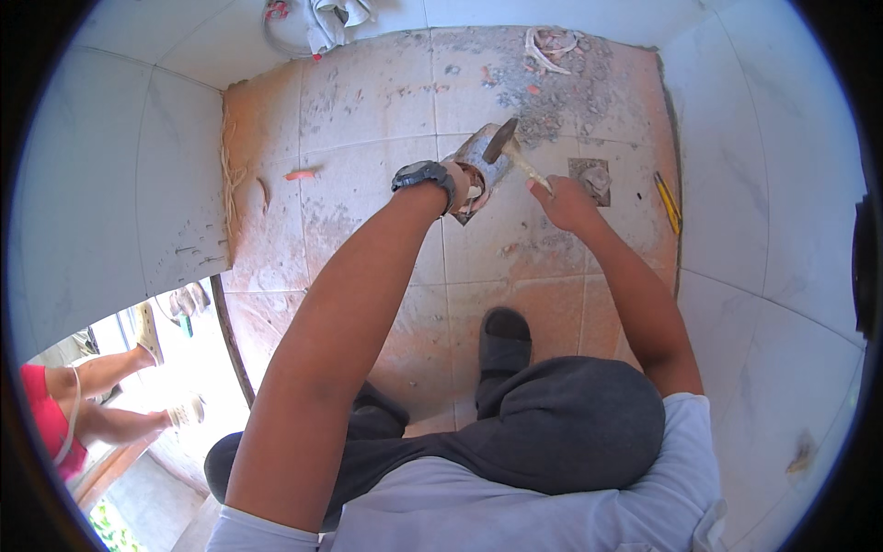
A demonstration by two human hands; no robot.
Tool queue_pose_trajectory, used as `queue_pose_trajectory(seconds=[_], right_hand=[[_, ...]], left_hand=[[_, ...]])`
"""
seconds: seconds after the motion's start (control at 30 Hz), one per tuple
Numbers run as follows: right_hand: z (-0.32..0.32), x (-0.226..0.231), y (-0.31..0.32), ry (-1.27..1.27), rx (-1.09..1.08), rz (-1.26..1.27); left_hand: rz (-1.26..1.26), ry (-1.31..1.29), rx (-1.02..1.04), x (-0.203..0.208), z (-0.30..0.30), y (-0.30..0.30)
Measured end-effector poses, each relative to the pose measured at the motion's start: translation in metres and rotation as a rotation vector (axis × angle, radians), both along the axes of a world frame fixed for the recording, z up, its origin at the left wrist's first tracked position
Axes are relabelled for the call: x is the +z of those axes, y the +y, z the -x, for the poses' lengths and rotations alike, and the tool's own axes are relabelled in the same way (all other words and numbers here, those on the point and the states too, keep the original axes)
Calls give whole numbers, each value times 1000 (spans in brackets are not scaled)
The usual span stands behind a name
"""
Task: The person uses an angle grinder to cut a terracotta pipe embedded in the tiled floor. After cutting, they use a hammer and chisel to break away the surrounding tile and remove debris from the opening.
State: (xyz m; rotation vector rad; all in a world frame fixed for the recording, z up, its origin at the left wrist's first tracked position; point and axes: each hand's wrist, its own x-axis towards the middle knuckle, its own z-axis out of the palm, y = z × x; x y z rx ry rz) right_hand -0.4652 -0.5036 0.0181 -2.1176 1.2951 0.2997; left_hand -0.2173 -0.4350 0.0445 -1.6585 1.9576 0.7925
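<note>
One hammer (521, 158) sat in right hand (566, 204), fist closed round handle; head stood over or against pale pipe-like piece (477, 145) on tiled floor (368, 110). Left hand (459, 182) was at piece's near end; fingers largely hidden, grip could not be told. Judged: short, controlled taps suited, left fingers clear of strike.

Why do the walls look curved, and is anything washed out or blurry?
Head view: the fisheye lens bends the tiled walls toward the picture's edges; bright light washes out the doorway at lower left; the hammer looks fairly sharp.
</note>
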Motion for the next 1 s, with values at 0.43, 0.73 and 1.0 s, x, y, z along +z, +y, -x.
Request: queue_pose_trajectory(seconds=[0.43, 0.73, 1.0], right_hand=[[6, -1, 7, 80, 104, -32], [15, -3, 12, -80, -119, 90], [17, 6, 29, -221, -152, 162]], left_hand=[[67, 95, 178, 29, 19, -5], [-19, 4, -33, 42, 9, 6], [63, 97, 237, 8, 1, 37]])
